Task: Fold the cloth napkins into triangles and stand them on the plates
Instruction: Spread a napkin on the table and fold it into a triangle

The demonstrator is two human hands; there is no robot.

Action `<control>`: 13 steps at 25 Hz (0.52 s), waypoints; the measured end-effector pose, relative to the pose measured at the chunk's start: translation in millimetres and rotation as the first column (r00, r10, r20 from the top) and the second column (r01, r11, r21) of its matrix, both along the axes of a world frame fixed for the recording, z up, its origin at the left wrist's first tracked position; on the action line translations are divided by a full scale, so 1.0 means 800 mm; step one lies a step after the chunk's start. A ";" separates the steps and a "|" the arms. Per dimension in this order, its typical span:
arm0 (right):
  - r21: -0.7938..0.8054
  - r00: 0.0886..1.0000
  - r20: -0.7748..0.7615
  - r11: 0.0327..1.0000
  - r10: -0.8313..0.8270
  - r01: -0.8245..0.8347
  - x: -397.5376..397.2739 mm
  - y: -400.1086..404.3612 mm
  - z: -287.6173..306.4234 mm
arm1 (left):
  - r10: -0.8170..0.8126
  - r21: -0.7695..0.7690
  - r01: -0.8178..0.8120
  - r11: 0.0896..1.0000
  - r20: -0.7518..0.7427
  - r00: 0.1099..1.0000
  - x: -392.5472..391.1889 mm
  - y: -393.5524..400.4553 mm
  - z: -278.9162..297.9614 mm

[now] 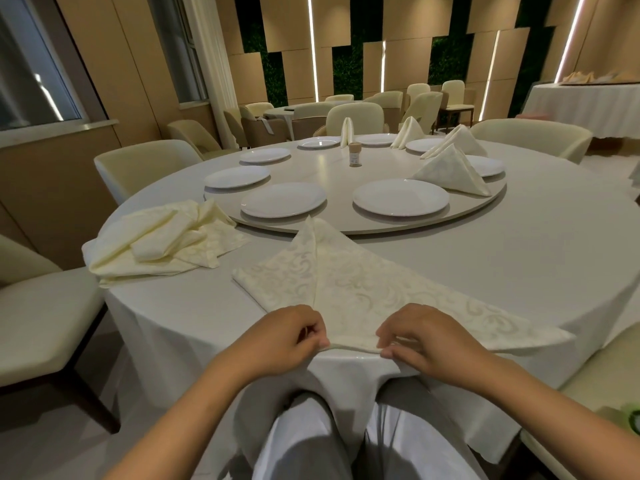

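Note:
A cream patterned napkin (349, 285) lies flat at the near table edge, folded into a wide triangle with its point toward the turntable. My left hand (287, 336) pinches its near edge left of the centre crease. My right hand (422, 337) pinches the same edge to the right. Two bare white plates (283, 199) (400, 197) sit nearest on the turntable. A folded napkin (450, 171) stands by the plate at the right, with others (408, 133) standing farther back. A pile of unfolded napkins (162, 237) lies on the table to my left.
A round turntable (346, 174) carries several plates and a small brown shaker (354, 154) near its middle. Cream chairs (142, 164) ring the white-clothed table (536, 254). One chair (38, 306) stands close on my left, another (602, 386) at my right.

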State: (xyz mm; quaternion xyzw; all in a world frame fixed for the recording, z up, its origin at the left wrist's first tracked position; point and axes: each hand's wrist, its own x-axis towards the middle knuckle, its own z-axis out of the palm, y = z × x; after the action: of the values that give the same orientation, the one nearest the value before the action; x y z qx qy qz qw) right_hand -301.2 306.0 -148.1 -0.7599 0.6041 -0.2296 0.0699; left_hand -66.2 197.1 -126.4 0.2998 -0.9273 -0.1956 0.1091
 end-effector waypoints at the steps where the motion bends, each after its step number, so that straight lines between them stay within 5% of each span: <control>1: 0.002 0.999 0.023 1.000 -0.022 0.022 0.000 -0.002 -0.001 | -0.008 -0.006 0.008 1.000 -0.004 1.000 -0.002 0.003 0.000; 9: 0.158 0.997 0.051 0.986 -0.061 0.052 -0.003 -0.014 0.027 | 0.079 0.021 -0.077 0.997 -0.198 0.977 -0.064 0.030 -0.012; 13: 0.277 0.952 -0.279 0.939 -0.126 0.205 -0.021 -0.019 0.064 | 0.214 0.107 -0.189 0.976 -0.345 0.914 -0.056 0.025 -0.010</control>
State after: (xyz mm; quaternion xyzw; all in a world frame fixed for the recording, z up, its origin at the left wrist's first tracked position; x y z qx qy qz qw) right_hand -317.7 290.5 -96.9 -0.7096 0.6982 -0.0388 0.0868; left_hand -110.9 216.9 -134.5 0.3572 -0.8489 -0.2672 0.2834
